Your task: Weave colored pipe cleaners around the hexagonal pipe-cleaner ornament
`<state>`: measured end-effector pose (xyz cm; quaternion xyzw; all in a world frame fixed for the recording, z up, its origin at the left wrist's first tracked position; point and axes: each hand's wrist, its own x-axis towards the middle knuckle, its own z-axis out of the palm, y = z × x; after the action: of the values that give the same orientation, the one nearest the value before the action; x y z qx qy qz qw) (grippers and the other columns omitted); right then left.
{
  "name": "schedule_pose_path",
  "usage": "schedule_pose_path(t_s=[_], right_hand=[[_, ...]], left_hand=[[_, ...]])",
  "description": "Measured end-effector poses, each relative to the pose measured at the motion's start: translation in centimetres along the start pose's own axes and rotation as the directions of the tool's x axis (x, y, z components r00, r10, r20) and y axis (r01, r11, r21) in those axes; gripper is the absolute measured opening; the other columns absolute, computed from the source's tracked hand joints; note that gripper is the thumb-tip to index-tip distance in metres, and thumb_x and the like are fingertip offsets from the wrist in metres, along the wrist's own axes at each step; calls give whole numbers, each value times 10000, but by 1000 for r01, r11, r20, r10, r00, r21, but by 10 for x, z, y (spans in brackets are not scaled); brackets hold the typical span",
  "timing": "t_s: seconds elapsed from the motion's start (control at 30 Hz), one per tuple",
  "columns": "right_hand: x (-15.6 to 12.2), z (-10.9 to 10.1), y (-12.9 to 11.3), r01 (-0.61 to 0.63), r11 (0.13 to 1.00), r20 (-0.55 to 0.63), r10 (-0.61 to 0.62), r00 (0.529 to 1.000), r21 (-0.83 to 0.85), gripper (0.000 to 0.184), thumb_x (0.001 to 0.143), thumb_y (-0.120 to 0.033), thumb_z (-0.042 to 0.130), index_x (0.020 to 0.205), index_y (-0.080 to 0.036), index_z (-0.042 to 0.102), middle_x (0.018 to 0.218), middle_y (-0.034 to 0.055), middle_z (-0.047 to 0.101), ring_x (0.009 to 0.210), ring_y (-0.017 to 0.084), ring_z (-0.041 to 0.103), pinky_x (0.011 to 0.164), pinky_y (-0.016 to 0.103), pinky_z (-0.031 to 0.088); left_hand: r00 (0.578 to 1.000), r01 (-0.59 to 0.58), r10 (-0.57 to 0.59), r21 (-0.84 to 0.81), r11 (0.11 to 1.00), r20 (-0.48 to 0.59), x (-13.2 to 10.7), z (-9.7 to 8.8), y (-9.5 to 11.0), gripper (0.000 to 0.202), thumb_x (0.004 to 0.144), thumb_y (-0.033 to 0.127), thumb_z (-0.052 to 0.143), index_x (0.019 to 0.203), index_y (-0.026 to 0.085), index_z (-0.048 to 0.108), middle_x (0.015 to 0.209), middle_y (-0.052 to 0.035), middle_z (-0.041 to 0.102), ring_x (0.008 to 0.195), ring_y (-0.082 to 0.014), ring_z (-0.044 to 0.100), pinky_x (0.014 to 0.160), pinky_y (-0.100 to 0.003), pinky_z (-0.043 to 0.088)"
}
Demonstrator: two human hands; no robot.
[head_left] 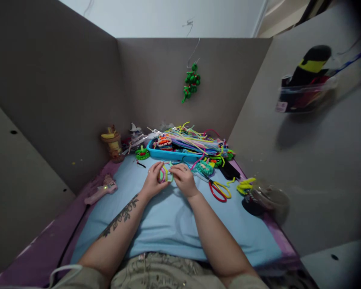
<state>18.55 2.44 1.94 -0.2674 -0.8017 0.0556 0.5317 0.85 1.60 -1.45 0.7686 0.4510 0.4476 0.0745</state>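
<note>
My left hand (154, 179) is closed around a small striped piece of bent pipe cleaners (163, 173) in pink, yellow and green. Close beside it, my right hand (183, 176) pinches a pale green pipe cleaner (171, 176) at the piece's right edge. Part of the work is hidden behind my fingers. Just beyond my hands stands a blue tray (174, 156) heaped with loose pipe cleaners (192, 138) in many colours. A teal pipe-cleaner piece (205, 167) lies to the right of my right hand.
Scissors (219, 190) with red and yellow handles lie at right, near a black phone-like object (229, 170). A pink glue gun (104, 190) rests at left. Further back are a brown pot (112, 142) and a green pipe-cleaner figure (142, 153). Grey panels (168, 88) enclose the table.
</note>
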Motion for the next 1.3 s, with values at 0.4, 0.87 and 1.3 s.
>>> schedule_pose_path(t_s=[0.4, 0.87, 1.3], right_hand=[[1, 2, 5, -271, 963, 134, 270, 954, -9, 264, 696, -49, 516, 841, -209, 669, 836, 34, 640, 924, 208, 518, 870, 364, 415], [1, 8, 4, -390, 917, 183, 370, 911, 84, 493, 628, -39, 489, 1073, -217, 600, 882, 19, 611, 864, 182, 540, 825, 328, 427], [2, 10, 9, -648, 654, 313, 568, 761, 391, 342, 683, -178, 497, 1017, -171, 569, 757, -18, 558, 551, 86, 467, 514, 207, 374]], left_hand=[[998, -60, 59, 29, 998, 35, -1, -2, 3, 781, 671, 276, 695, 1366, 246, 341, 1362, -115, 362, 1259, -280, 372, 1054, -462, 334], [999, -44, 44, -15, 999, 6, 1, 0, 1, 756, 682, 293, 692, 1356, 244, 353, 1336, -107, 396, 1255, -265, 391, 1050, -447, 356], [998, -61, 59, 112, 992, 19, 0, -2, 6, 766, 661, 275, 702, 1347, 257, 363, 1346, -104, 382, 1242, -279, 382, 1037, -467, 345]])
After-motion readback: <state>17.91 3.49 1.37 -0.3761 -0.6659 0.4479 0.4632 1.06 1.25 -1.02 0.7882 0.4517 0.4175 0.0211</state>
